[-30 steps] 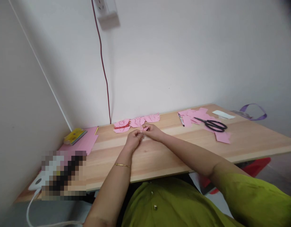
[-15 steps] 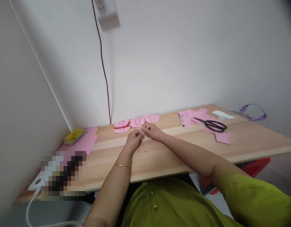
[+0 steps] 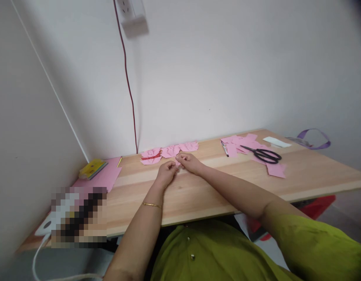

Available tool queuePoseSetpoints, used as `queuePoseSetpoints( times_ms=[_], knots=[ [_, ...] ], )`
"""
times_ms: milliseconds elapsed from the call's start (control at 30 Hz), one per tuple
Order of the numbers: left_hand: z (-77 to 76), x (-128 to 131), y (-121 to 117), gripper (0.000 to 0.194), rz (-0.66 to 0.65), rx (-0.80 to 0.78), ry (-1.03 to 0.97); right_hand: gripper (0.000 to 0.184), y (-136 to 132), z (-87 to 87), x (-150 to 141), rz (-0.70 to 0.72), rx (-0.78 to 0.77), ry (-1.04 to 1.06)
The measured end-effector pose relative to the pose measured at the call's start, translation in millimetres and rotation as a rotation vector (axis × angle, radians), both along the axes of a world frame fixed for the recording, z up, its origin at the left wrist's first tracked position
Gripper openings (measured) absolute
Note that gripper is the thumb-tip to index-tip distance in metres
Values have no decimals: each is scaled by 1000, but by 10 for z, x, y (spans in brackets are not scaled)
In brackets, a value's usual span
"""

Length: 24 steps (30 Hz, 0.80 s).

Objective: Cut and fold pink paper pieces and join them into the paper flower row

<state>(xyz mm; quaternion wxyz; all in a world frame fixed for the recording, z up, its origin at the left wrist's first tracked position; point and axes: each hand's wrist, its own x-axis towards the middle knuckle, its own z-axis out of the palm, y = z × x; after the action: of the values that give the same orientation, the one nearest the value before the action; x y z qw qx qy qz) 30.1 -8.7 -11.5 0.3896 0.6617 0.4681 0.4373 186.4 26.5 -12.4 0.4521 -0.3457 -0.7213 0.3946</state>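
Observation:
Over the middle of the wooden table, my left hand (image 3: 167, 171) and my right hand (image 3: 190, 162) meet with fingers pinched on a small piece of pink paper (image 3: 178, 163). Most of that paper is hidden by the fingers, so its full shape does not show. Just beyond, near the wall, lie several pink paper cutouts (image 3: 170, 151) in a row. A dark red strip (image 3: 151, 157) crosses the leftmost cutout.
Black-handled scissors (image 3: 267, 155) rest on pink paper scraps (image 3: 236, 145) at the right, beside a pen (image 3: 224, 148) and a white strip (image 3: 276, 141). At the left are pink sheets (image 3: 110, 175), a yellow pack (image 3: 92, 168) and a white power strip (image 3: 44, 225).
My fingers have shifted very slightly around the pink paper, the right hand a touch to the right. Everything else on the table stays put.

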Motion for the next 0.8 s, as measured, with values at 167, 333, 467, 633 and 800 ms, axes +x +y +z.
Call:
queuePoseSetpoints(
  times_ms=[167,333,467,633,800],
  knots=[
    [-27,0,15,12,8,-38,-52,29,4,-37,-2,75,-29,50],
    [-38,-3,18,23,-7,-42,-54,31,13,-42,-5,44,23,16],
    [-13,2,1,25,1,-13,-11,36,5,-13,-8,-12,61,-15],
    [-10,5,-5,21,8,-4,3,41,-22,13,-6,-3,-51,-4],
    [-61,-9,33,18,24,-20,-16,32,-19,-16,-6,34,-32,35]
  ],
)
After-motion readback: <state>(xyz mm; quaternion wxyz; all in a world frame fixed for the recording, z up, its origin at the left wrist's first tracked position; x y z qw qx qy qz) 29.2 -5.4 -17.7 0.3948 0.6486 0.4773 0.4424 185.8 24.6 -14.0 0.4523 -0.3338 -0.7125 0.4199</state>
